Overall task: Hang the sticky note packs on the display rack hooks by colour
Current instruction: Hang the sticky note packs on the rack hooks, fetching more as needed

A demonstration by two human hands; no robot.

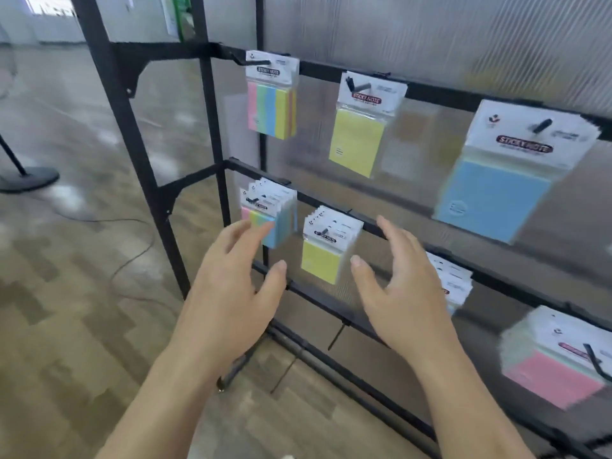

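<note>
Head view, black display rack (139,160), wood-pattern floor (66,293), ribbed wall panel (430,34)

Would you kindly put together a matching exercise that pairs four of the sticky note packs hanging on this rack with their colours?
Column one:
1. top-left pack
2. top-middle pack
3. top-right large pack
4. lower-right large pack

Column two:
A. pink
B. yellow
C. striped in several colours
D. blue

Pairs: 1-C, 2-B, 3-D, 4-A.
</note>
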